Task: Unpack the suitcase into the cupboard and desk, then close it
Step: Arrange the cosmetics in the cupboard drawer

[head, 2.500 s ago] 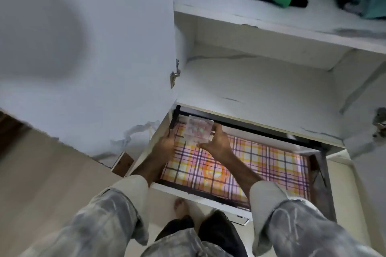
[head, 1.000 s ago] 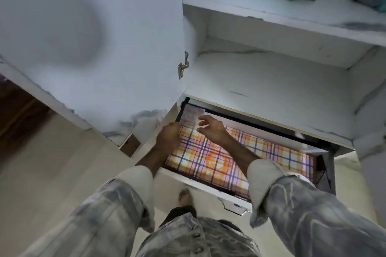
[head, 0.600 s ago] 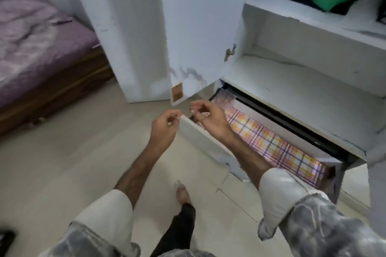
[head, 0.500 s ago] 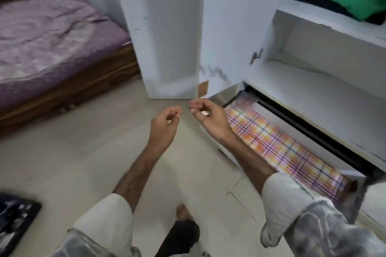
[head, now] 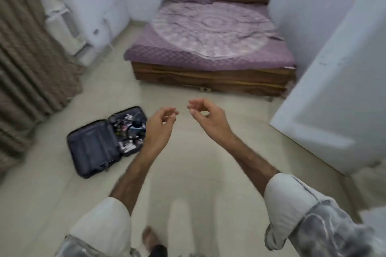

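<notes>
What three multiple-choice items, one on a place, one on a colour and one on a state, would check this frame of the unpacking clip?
1. Where does the suitcase lie?
A. On the bed
B. On the floor near the curtain
C. Inside the cupboard

2. What colour is the cover on the bed?
A. Purple
B. Green
C. Orange

3. In what state is the suitcase?
A. Zipped shut
B. Open and empty
C. Open with things in one half

Answers:
1. B: it rests flat on the pale floor, to the person's left, not far from the brown curtain.
2. A: the quilted cover is purple, with a paler round pattern.
3. C: the lid half lies folded out and small items fill the other half; both the left hand and the right hand hold nothing.
</notes>
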